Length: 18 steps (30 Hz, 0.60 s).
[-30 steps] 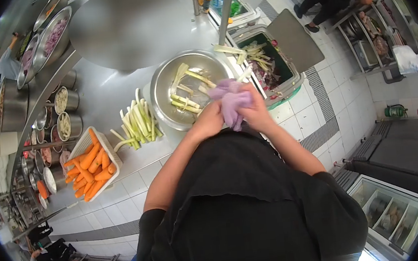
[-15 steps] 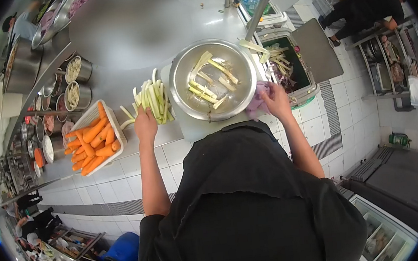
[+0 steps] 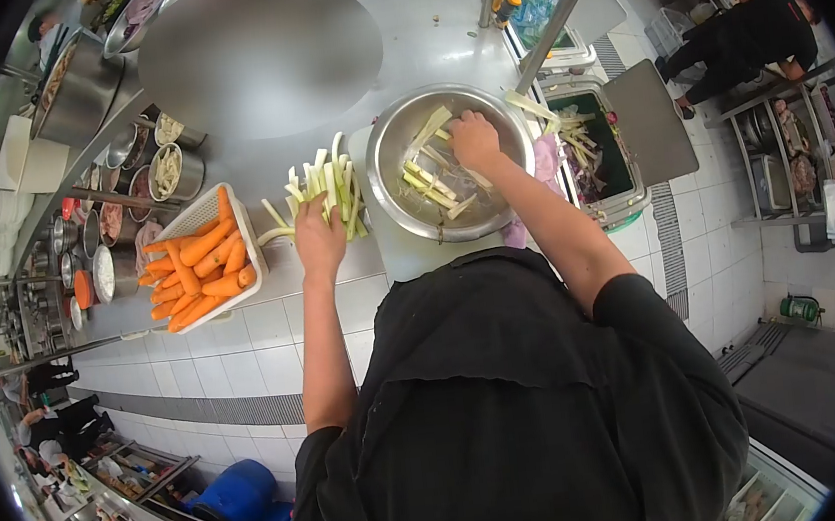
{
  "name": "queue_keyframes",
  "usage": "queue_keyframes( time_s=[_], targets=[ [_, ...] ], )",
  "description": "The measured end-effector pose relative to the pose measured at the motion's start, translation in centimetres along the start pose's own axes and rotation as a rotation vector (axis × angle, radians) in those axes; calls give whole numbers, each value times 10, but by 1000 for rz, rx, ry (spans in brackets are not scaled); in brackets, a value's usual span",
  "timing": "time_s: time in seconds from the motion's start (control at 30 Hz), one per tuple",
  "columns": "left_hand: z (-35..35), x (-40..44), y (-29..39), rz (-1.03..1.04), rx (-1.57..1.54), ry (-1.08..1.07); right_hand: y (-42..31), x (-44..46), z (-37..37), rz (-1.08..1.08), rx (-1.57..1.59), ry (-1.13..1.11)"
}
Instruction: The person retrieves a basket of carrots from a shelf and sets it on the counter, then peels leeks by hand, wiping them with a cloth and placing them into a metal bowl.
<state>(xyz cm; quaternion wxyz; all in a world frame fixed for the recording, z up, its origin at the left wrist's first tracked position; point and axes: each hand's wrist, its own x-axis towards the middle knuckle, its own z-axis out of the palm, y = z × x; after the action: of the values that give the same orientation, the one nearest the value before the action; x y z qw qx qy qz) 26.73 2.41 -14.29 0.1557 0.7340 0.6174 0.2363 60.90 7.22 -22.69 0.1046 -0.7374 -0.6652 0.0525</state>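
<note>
Several pale green stalks, which look like celery (image 3: 335, 183), lie in a pile on the steel counter. My left hand (image 3: 321, 235) is at the near end of this pile, fingers curled over the stalks. A wide steel bowl (image 3: 394, 207) stands on a pale cutting board (image 3: 402, 260), holding water and several cut celery pieces (image 3: 427, 181). Inside the bowl, my right hand (image 3: 475, 141) has its fingers closed at a celery piece by the right side; the fingertips are partly hidden. A purple cloth (image 3: 547, 161) sits against the bowl's right side.
A white basket (image 3: 250, 231) of carrots (image 3: 199, 264) stands left of the pile, with steel pots (image 3: 176, 173) of cut food beyond. Right of the bowl is a waste bin (image 3: 619, 156) with scraps. A shelf post (image 3: 549, 37) rises behind. Another person (image 3: 752, 32) stands far right.
My right hand has moved left from the purple cloth into the bowl, among the celery pieces. My left hand stays at the stalk pile. The whole view has shifted slightly.
</note>
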Motion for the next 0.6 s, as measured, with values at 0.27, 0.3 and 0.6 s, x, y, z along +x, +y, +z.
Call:
queue_keyframes(
  time_s=[0.27, 0.3, 0.6],
  targets=[
    [6, 10, 98, 145, -554, -145, 5, -27, -78, 72, 1421, -250],
    [9, 15, 114, 136, -666, -162, -1, -33, -88, 71, 1422, -249],
    [46, 53, 120, -17, -831, -178, -14, -57, -83, 17, 1061, -59]
  ],
)
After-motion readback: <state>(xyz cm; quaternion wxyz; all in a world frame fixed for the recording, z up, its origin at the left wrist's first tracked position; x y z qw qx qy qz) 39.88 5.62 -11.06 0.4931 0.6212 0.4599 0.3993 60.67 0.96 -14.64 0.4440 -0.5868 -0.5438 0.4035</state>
